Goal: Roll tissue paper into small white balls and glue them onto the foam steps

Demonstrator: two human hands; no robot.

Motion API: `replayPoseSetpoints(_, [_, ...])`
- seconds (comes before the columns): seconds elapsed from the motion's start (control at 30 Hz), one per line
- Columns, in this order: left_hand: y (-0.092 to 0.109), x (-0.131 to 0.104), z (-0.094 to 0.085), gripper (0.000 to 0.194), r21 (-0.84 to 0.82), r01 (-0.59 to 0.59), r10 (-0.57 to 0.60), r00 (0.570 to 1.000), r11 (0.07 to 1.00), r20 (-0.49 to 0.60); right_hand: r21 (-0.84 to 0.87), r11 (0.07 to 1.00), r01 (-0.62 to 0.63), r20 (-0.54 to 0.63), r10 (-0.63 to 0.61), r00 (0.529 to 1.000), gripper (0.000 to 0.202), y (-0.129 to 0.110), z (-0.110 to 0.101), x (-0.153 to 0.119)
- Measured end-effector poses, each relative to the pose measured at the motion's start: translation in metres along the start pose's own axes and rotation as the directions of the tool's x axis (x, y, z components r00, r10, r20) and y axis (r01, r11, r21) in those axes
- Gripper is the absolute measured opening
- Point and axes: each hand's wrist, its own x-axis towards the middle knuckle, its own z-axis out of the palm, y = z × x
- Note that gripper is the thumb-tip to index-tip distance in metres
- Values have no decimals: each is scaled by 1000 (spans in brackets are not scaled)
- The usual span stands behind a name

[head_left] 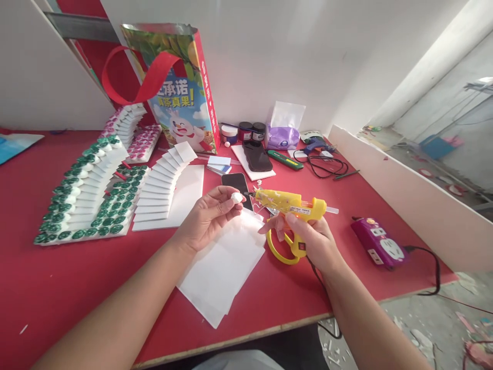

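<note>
Between the fingertips of my left hand (pixel 210 216) is a small white piece (pixel 236 197). My right hand (pixel 308 234) is wrapped round the handle of a yellow glue gun (pixel 283 199), whose nozzle points left and stands close beside the white piece. A clear glue stick (pixel 332 210) sticks out of the gun's back end. Below both hands lie overlapping white sheets (pixel 219 272) on the red table (pixel 277 303). A yellow ring-shaped object (pixel 283 253) shows behind the gun's handle. Fanned white strips (pixel 158 187) rest on a white board (pixel 189 198) to the left.
Green-topped pieces (pixel 111 218) stand in rows at the left. Behind are a gift bag (pixel 185 97), jars (pixel 245 131), tissues (pixel 283 137), a dark phone (pixel 257 155) and a green cutter (pixel 285 160). A purple power strip (pixel 377 242) with a black cable sits at the right.
</note>
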Motion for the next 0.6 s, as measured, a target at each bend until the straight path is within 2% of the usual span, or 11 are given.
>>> replayPoseSetpoints(0.6, [-1, 1, 0, 19, 7, -12, 12, 1000, 1000, 20, -35, 997, -76, -15, 75, 997, 53, -8, 10, 1])
